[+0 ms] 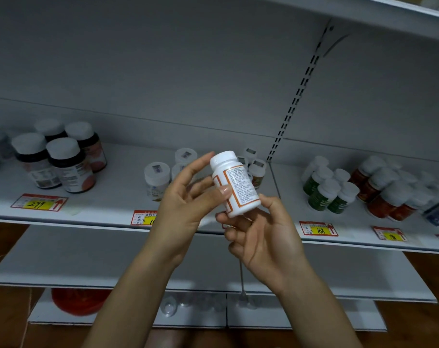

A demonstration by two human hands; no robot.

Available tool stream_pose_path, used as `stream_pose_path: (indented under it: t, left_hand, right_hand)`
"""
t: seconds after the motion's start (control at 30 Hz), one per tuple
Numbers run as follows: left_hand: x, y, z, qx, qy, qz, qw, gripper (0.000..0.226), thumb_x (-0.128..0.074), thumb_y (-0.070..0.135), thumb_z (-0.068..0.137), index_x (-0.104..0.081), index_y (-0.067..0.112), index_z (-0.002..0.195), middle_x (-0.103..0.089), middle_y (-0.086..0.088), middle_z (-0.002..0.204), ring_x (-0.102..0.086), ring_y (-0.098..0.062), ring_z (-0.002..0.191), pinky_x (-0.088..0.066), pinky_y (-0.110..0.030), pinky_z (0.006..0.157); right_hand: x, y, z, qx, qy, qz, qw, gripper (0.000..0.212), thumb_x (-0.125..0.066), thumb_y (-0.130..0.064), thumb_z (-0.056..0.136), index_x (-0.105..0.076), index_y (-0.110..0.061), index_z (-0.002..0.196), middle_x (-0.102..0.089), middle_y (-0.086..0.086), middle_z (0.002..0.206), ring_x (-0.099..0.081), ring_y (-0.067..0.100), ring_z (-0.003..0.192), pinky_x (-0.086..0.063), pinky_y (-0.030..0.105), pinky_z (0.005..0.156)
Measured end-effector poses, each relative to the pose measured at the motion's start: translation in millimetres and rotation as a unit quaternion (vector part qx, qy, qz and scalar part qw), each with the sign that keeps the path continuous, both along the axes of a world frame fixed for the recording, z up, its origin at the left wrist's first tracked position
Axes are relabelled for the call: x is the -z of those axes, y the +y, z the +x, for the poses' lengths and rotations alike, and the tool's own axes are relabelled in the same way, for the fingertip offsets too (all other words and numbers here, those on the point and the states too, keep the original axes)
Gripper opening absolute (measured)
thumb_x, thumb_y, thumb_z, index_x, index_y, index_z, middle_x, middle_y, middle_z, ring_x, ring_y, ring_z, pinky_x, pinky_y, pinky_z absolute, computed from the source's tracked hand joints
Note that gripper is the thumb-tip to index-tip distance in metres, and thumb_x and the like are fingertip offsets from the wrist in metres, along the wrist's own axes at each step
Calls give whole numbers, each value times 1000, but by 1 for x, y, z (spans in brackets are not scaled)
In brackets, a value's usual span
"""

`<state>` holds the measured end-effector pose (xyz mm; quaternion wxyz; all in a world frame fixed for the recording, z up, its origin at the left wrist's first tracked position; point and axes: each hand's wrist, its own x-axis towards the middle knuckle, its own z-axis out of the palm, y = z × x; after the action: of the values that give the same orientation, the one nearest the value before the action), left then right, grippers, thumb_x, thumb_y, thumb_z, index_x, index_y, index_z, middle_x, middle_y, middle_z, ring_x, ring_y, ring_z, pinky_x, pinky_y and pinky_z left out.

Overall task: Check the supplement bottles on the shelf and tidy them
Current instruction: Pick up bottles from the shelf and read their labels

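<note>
White shelf (108, 207): flat, matte painted board with red-and-yellow price tags stuck along its front lip.
Dark bottles (60, 162): far at 9 o'clock from the white bottle, four round, upright bottles with ribbed white caps, packed close together.
Pale bottles (157, 180): upright on the shelf behind the left hand, short cylinders with a sticker on each flat cap.
Left hand (186, 199): at 9 o'clock of the white bottle; the thumb lies across the label and the fingers (201, 162) are loosely spread behind it, pinching the body.
White bottle (234, 183): smooth plastic cylinder held in the air before the shelf. Its long axis is tilted, ribbed cap to 11 o'clock and base to 5 o'clock. The orange-bordered print faces the camera.
Right hand (261, 234): at 5 o'clock of the bottle, palm up; curled fingers cup the base and the thumb touches its lower side.
Slotted upright (293, 104): metal strip rising at 1 o'clock.
Green bottles (326, 192): at 3 o'clock, white-capped and clustered.
Red bottles (384, 194): further toward 3 o'clock, touching each other.
</note>
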<state>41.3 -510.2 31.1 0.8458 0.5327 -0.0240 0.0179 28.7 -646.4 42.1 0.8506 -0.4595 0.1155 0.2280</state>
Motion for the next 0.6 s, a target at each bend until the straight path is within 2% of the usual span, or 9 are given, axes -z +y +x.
stream_pose_path:
  t: [0.1,0.17,0.2,0.27,0.33,0.43,0.5,0.53,0.6]
  left_hand:
    - [1,0,2,-49,-61,66,995,57,-78,16,65,-63,39,115,-72,4,107,-67,-13,101,-55,-27,80]
    - [1,-2,4,-90,-105,165,977,62,-81,13,69,-59,40,120,-69,9,111,-65,-8,103,-53,-19,78]
    - [2,-4,4,-105,-117,213,964,63,-82,13,71,-57,41,123,-67,11,115,-64,-6,104,-53,-16,77]
    - [7,-10,6,-130,-133,289,939,64,-80,23,73,-54,41,129,-63,13,116,-62,-6,105,-54,-19,79]
    - [14,-18,6,-145,-148,335,919,63,-75,27,77,-52,37,134,-61,12,113,-61,-5,104,-52,-22,87]
    - [18,-30,5,-126,-142,326,926,50,-68,18,88,-52,36,132,-61,13,113,-60,1,103,-51,-15,82]
    - [22,-36,6,-104,-126,302,939,44,-62,17,92,-52,33,131,-62,12,115,-60,3,102,-49,-9,75]
    - [23,-38,8,-97,-117,297,943,41,-61,19,93,-52,31,132,-62,12,115,-60,3,103,-50,-10,76]
    - [27,-42,14,-78,-96,279,952,37,-57,26,93,-56,31,130,-63,13,110,-62,-1,103,-54,-22,83]
  right_hand:
    - [10,-1,2,71,-86,-139,984,26,-45,-30,97,-67,-17,100,-74,8,88,-70,19,70,-48,24,54]
    - [12,-3,0,109,-176,-239,949,21,-50,-31,96,-67,-24,106,-74,-2,98,-70,12,89,-52,24,69]
    - [13,-4,-1,116,-218,-270,931,22,-53,-36,92,-67,-27,107,-73,-9,100,-68,6,93,-51,20,73]
    - [13,-5,-4,113,-272,-293,910,29,-56,-41,82,-63,-32,108,-70,-23,97,-65,-4,92,-49,11,73]
    - [18,-8,-5,98,-294,-284,907,34,-60,-42,79,-60,-34,112,-69,-25,100,-64,-5,95,-48,9,75]
    - [29,-16,-2,75,-293,-278,912,54,-69,-53,71,-55,-33,119,-68,-22,108,-64,-2,101,-50,12,78]
    - [35,-25,3,76,-280,-282,915,59,-74,-48,67,-54,-32,120,-68,-19,108,-65,-3,99,-50,12,77]
    - [38,-29,6,76,-272,-292,914,59,-72,-45,66,-53,-31,121,-69,-17,107,-65,-3,99,-51,13,77]
    - [45,-38,16,69,-262,-322,907,56,-71,-40,70,-51,-32,122,-67,-12,110,-65,-1,100,-53,18,79]
